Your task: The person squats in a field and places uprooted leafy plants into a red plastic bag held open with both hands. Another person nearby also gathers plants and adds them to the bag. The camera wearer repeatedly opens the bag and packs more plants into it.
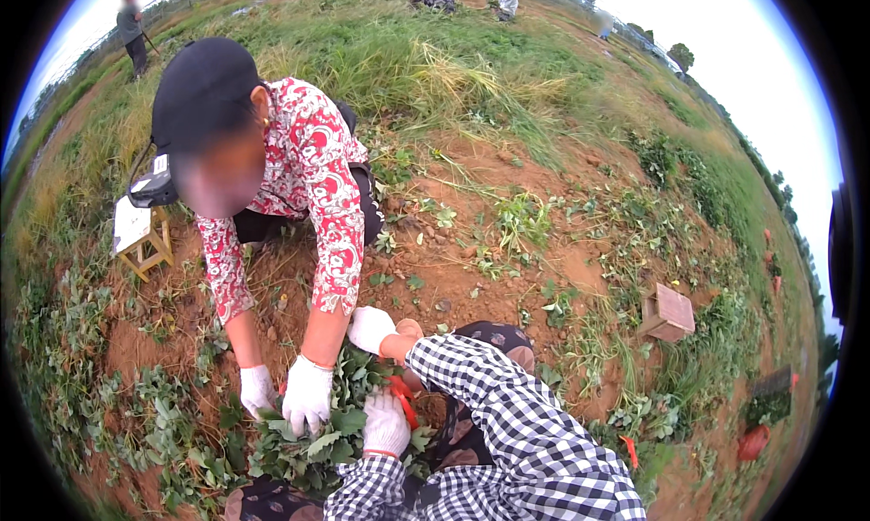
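My left hand, in a white knit glove, presses against the right side of a bundle of leafy green plants, close beside a red strip. At the far end of the bundle is my right hand, gloved too, its fingertips partly turned from view. A co-worker facing me has two gloved hands in the picture: one on top of the leaves, the other at their left edge. Leaves hide some fingers, so how firmly my left hand grips does not show.
The co-worker in a red patterned shirt leans in close from the upper left. A small wooden stool stands behind them, and another wooden stool lies to the right. Low leafy plants cover ground at left. Several people are farther off.
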Demonstrator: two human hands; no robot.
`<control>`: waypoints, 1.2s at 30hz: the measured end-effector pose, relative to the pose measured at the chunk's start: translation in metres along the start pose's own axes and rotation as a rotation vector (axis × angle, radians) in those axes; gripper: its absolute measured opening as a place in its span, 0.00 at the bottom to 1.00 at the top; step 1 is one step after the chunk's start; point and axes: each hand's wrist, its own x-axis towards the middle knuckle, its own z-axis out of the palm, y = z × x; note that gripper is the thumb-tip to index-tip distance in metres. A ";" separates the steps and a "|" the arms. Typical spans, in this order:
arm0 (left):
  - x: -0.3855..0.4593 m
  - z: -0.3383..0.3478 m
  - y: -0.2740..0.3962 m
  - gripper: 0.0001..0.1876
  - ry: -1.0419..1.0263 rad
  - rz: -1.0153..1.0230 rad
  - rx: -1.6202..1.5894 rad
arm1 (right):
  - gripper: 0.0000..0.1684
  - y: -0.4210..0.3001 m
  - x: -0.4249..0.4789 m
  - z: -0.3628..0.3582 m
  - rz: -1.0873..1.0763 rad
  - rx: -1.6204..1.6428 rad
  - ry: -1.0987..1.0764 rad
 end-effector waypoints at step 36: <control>0.009 -0.016 -0.011 0.27 -0.054 -0.007 0.017 | 0.21 0.067 -0.008 -0.152 0.111 -0.529 -0.236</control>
